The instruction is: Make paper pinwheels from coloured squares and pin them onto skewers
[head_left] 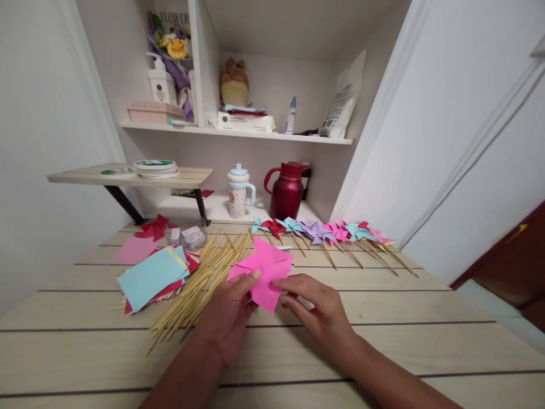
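Note:
A bright pink paper pinwheel (266, 270), with its corners cut and folded toward the middle, is held above the table. My left hand (232, 304) grips its lower left part, thumb on top and fingers underneath. At the lower right edge, my right hand (317, 301) has its index fingertip on the paper and its thumb just below, closed around that edge. A loose pile of thin wooden sticks (200, 284) lies to the left of the pinwheel, partly behind my left hand.
Finished pinwheels on sticks (317, 231) line the table's back right. Coloured paper sheets (151, 278), red cut paper (155, 227) and a small clear box (193, 236) lie left. Behind stand a tumbler (238, 199), a red jug (287, 190) and a small raised shelf (191, 177).

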Demonstrator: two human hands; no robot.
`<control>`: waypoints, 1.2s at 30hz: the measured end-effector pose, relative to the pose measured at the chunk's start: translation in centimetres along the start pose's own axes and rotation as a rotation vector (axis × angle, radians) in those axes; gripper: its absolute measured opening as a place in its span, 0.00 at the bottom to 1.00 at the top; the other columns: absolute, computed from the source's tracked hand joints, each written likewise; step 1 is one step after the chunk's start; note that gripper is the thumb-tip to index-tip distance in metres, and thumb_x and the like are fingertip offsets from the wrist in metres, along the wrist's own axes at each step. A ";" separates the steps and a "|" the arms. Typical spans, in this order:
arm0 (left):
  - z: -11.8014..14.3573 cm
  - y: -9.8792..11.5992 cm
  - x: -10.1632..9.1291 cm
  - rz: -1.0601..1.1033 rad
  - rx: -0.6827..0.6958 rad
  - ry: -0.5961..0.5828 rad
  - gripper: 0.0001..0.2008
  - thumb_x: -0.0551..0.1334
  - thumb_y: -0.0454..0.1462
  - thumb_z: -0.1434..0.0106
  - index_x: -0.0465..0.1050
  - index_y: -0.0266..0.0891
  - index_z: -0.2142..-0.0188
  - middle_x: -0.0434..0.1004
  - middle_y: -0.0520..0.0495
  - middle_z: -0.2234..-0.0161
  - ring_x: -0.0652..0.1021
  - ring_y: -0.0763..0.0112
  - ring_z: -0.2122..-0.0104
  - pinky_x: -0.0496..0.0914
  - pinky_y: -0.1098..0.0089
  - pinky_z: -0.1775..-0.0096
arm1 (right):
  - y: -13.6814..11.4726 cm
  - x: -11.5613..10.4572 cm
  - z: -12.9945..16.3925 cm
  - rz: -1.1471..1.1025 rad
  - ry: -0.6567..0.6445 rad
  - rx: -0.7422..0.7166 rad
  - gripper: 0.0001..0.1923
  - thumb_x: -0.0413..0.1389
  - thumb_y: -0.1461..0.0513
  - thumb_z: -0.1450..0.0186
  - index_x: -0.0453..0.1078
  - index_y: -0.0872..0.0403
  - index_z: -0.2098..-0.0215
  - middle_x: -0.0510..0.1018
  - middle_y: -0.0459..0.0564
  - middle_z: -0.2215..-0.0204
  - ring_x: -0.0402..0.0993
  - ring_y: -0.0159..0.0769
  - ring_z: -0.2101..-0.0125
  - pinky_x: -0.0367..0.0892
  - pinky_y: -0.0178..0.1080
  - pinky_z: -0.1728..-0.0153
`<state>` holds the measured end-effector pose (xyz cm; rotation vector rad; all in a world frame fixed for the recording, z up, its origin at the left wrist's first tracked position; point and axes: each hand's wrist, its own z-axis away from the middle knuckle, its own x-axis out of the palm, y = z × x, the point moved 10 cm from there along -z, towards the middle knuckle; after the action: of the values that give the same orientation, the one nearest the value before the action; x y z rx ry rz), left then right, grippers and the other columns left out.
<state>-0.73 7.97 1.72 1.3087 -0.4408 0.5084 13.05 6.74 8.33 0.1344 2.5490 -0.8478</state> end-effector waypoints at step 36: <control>0.6 -0.1 0.1 -0.262 0.126 0.046 0.10 0.71 0.43 0.48 0.80 0.37 0.73 0.78 0.49 0.75 0.73 0.72 0.74 0.69 0.72 0.66 | 4.3 0.4 1.2 -0.385 0.162 0.610 0.15 0.65 0.55 0.43 0.69 0.54 0.79 0.70 0.43 0.85 0.63 0.30 0.83 0.60 0.34 0.80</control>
<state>-0.64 7.37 1.82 1.4486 -0.1966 0.3498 14.12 9.53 4.93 -0.1126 2.4056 -1.8129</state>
